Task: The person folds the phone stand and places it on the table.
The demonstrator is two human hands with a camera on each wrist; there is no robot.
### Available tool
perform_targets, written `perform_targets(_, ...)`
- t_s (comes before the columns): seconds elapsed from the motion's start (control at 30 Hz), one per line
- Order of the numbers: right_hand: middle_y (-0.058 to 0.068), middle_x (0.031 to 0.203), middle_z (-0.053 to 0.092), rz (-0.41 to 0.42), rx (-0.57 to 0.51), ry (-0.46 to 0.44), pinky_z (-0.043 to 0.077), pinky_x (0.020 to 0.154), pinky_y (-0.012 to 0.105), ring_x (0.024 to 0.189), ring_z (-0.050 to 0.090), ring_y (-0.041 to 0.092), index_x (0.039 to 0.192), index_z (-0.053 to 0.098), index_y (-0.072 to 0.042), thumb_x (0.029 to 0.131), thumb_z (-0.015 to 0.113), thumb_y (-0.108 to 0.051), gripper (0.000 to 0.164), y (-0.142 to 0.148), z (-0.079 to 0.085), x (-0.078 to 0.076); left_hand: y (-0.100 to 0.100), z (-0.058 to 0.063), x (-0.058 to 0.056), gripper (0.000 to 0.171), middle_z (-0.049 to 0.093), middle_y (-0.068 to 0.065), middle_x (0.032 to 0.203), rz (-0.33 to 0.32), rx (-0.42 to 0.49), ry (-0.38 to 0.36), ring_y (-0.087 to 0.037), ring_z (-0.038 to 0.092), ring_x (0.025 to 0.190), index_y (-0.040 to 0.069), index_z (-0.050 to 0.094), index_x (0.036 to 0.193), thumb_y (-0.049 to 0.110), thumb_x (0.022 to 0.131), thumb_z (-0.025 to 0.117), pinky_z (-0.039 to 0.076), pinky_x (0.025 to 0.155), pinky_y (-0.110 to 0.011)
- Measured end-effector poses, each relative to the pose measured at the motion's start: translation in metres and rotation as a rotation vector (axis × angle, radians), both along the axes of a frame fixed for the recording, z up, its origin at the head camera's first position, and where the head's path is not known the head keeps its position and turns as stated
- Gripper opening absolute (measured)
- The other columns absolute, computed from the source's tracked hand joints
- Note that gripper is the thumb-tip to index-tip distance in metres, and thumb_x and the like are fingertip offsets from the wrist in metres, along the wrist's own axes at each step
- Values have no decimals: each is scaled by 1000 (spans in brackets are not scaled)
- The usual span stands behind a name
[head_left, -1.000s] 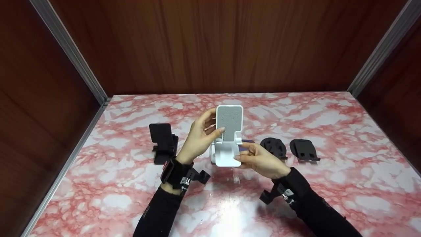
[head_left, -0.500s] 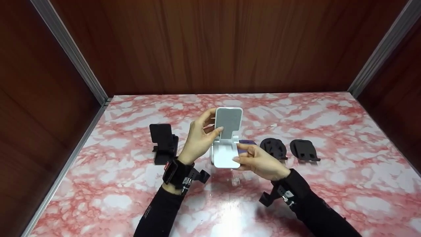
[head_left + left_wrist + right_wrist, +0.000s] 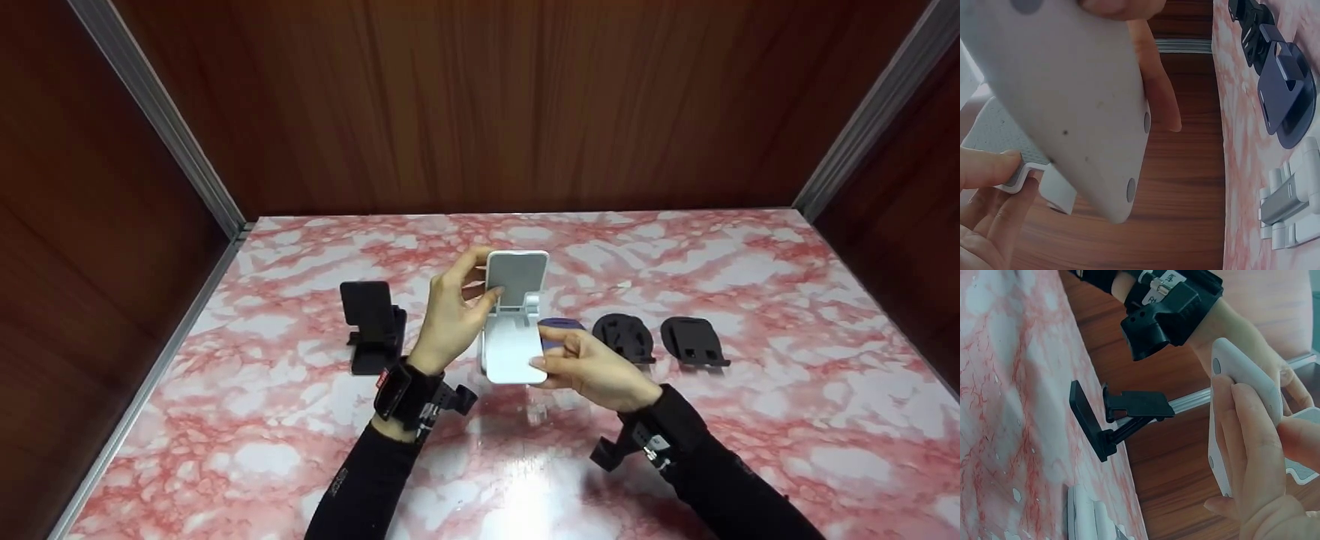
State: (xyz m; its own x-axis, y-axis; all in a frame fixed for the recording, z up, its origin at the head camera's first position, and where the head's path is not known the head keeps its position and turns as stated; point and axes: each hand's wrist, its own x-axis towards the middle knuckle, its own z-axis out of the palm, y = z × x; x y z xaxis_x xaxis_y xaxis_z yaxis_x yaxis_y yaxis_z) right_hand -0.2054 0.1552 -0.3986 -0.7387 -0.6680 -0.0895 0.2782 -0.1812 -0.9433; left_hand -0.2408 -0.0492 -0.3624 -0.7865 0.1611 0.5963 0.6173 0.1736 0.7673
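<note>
A white phone stand [image 3: 514, 352] is held up over the table between both hands. My left hand [image 3: 450, 319] pinches its upper plate, thumb on the grey pad [image 3: 521, 271] and fingers behind. My right hand [image 3: 596, 369] grips the right edge of the base plate between thumb and fingers. The two plates stand at an angle, joined at a hinge. In the left wrist view the underside of the base [image 3: 1072, 107] shows round grey feet. Behind the held stand, mostly hidden in the head view, a second white stand [image 3: 1297, 197] lies folded on the table.
An unfolded black phone stand [image 3: 369, 322] stands to the left. Right of the hands lie a purple stand [image 3: 1283, 84], a round-based black one [image 3: 624, 337] and another dark one [image 3: 694, 341]. Wood-grain panels [image 3: 517, 105] close off the back and sides of the marbled table [image 3: 262, 420].
The stand's upper plate has sunk slightly and tilted, its grey pad looking shorter. The base plate now faces the head camera more fully. Both hands keep their holds.
</note>
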Motion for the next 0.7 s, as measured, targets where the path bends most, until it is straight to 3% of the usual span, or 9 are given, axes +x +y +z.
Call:
perform_targets(0.2, 5, 103, 69, -24, 28, 15, 53, 90, 34, 100, 65, 18, 145, 9, 6, 90, 55, -1, 71, 2, 2, 0, 1, 0, -1, 30, 63, -19, 103, 1, 18, 1, -28, 66, 94, -4, 54, 105, -12, 78, 63, 57, 82, -31)
perform_targets(0.33, 6, 105, 68, -31, 32, 31, 52, 92, 37, 101, 65, 19, 145, 11, 6, 90, 54, -1, 70, 3, 2, -1, 2, 0, -1, 28, 64, -19, 102, -8, 27, 35, -28, 66, 96, -4, 54, 104, -13, 78, 62, 56, 84, -30)
perform_targets(0.53, 9, 109, 68, -41, 34, 62, 51, 92, 40, 103, 64, 21, 144, 14, 5, 90, 55, 0, 68, 6, 2, -3, 4, -5, 0, 27, 66, -13, 98, 7, 25, 149, -21, 66, 96, 2, 56, 105, -6, 81, 64, 55, 85, -25)
perform_targets(0.7, 10, 110, 67, -86, 36, 61, 53, 90, 36, 103, 64, 22, 146, 11, 4, 89, 56, 0, 73, 7, 3, -3, 6, -8, -1, 25, 65, -12, 100, 24, 9, 261, -22, 64, 98, 2, 56, 106, -4, 82, 63, 54, 87, -24)
